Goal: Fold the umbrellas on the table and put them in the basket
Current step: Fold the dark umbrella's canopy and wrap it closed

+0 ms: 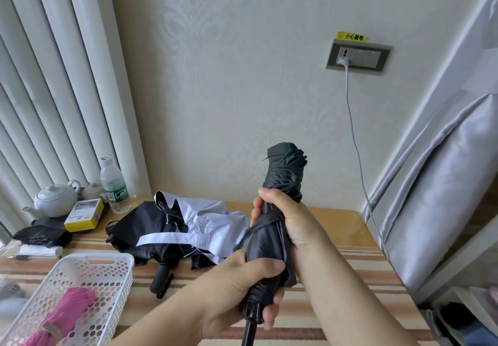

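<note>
Both hands grip the black umbrella (280, 211), held upright in the air to the right of the basket (80, 286) and above the striped table (363, 265). The left hand (237, 286) is curled round the lower part of the rolled canopy, thumb across the front; the right hand (285, 216) is wrapped round the middle, where the strap (265, 226) crosses the cloth. The step in hand looks like fastening that strap. To do it well, the left hand should keep the roll tight so the folds do not spring loose, while the right pulls the strap snug round and presses its end down. A pink umbrella (64, 316) already lies in the basket. Behind the basket, a black and white umbrella (188, 227) lies unfolded on the table.
</note>
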Available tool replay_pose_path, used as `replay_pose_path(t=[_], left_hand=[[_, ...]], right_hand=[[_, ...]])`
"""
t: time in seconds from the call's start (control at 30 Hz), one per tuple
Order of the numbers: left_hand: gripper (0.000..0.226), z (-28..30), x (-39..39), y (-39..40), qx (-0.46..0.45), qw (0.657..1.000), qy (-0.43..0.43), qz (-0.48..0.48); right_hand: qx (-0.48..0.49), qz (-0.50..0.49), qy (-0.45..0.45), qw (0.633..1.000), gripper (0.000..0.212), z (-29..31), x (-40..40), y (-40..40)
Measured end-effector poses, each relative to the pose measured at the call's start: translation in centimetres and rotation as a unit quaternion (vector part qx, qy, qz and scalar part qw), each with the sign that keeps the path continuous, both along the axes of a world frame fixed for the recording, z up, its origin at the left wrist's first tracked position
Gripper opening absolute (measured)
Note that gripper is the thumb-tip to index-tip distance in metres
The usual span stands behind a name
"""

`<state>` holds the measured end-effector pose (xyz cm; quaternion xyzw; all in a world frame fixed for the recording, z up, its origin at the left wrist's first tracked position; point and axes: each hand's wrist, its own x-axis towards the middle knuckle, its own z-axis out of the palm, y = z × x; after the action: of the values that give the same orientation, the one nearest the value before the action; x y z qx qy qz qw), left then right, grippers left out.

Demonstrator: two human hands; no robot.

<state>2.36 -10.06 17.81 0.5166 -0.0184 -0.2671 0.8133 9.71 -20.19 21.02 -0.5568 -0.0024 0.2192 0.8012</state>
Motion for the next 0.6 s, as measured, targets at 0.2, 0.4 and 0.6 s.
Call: replay_pose_path(t=[0.2, 0.4, 0.6], left_hand=[[0.02, -0.6, 0.5, -1.3, 0.429, 0.879, -0.14, 0.154], [0.038, 0.2, 1.2, 1.0, 0.188, 0.981, -0.049, -0.01], [0.018, -0.4, 0.7, 0.4, 0.115, 0.991, 0.001, 0.065]], right_hand=[[-0.102, -0.187, -0.005, 0.977, 0.016, -2.0, 0.3, 1.1], [-0.005, -0.029, 0.029, 0.999, 0.025, -2.1, -0.2, 0.4], [-0.091, -0.062, -0.074, 0.991, 0.037, -2.2, -0.5, 0.5]])
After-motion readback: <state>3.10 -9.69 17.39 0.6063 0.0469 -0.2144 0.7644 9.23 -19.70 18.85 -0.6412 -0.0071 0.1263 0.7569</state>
